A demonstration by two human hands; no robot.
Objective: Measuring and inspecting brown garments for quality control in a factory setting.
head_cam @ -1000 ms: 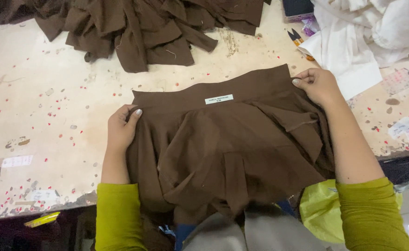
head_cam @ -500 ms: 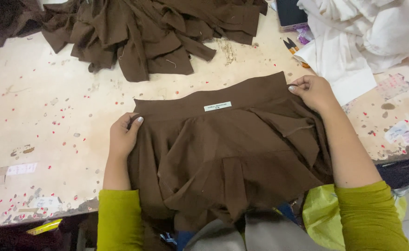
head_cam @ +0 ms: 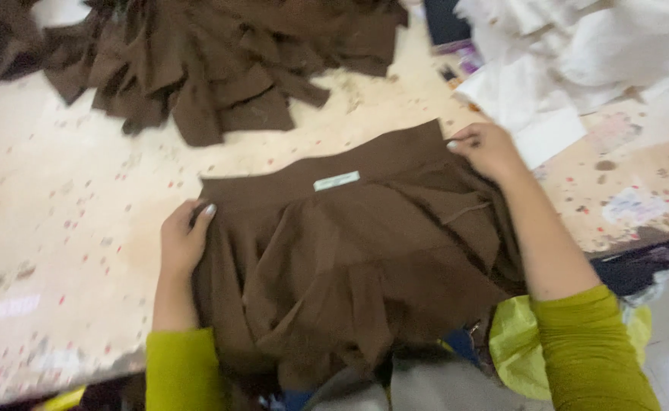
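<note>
On the spotted table, the left hand pinches the left end of a brown skirt at its waistband, and the right hand pinches the right end. The skirt lies flat between them, with a small white label near the top. Farther back sit a pile of brown cloth and some white cloth.

A pale, speckled tabletop carries a brown pleated skirt, a heap of brown fabric pieces and white cloth.
</note>
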